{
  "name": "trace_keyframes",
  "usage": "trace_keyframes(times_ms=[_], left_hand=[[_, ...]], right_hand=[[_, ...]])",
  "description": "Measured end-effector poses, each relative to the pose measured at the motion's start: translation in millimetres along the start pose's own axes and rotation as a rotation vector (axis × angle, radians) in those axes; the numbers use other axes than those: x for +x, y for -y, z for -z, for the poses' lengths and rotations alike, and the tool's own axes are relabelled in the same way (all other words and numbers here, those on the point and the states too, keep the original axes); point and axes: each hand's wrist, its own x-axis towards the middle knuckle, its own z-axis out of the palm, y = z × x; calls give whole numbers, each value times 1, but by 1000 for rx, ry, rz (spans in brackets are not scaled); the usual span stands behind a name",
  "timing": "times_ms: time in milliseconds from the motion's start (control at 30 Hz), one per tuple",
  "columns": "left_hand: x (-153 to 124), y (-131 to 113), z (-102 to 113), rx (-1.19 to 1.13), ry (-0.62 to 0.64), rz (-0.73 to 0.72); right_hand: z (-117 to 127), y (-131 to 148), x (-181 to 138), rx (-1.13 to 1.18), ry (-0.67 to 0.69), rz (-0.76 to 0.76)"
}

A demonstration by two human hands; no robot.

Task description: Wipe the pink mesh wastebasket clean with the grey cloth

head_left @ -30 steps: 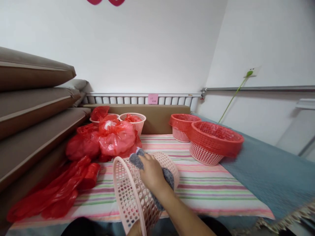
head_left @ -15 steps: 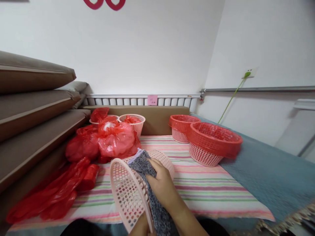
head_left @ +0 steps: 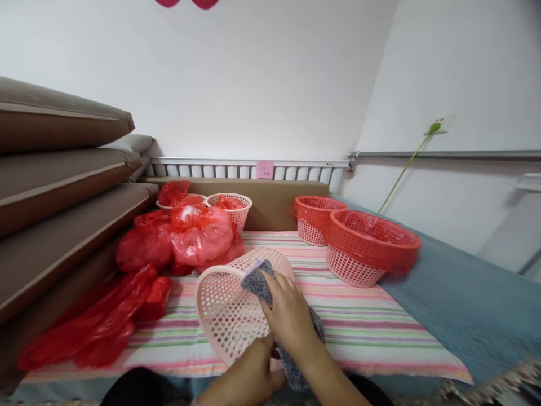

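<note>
A pale pink mesh basket [head_left: 226,307] lies tipped on its side in front of me, mouth toward me. My left hand [head_left: 243,379] is closed on its near lower rim. My right hand [head_left: 288,317] presses a grey cloth [head_left: 258,282] against the basket's right rim, fingers closed on the cloth. The cloth's lower end hangs below my right wrist.
Red plastic bags [head_left: 186,237] are heaped at the left, with more [head_left: 88,327] spread nearer me. Two pink baskets [head_left: 230,207] with red liners stand behind them. Red-lined baskets [head_left: 367,245] stand at the right on the striped cloth [head_left: 363,332]. Brown cushions [head_left: 54,186] are stacked at the left.
The basket has turned so its mouth faces me more. My right hand with the cloth has come out of the basket onto its right rim. My left hand has come further into view.
</note>
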Motion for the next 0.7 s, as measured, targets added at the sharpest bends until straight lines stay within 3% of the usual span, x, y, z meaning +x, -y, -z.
trace_keyframes(times_ms=[67,200,233,367,533,600,700], left_hand=[[-12,0,23,68,-171,-64],[-21,-6,79,366,-723,-248],[-19,-10,92,465,-773,-295],[-7,-33,129,743,-683,-332],[10,-66,139,685,-336,-161],[19,-69,137,653,-320,-166],[33,-67,135,645,-345,-203]], right_hand=[[2,-13,3,18,-28,7],[17,-31,14,116,-92,32],[22,-33,17,162,-99,44],[44,-37,30,360,-65,119],[44,-55,44,468,61,102],[39,-64,46,417,6,46],[38,-67,43,219,-185,59]])
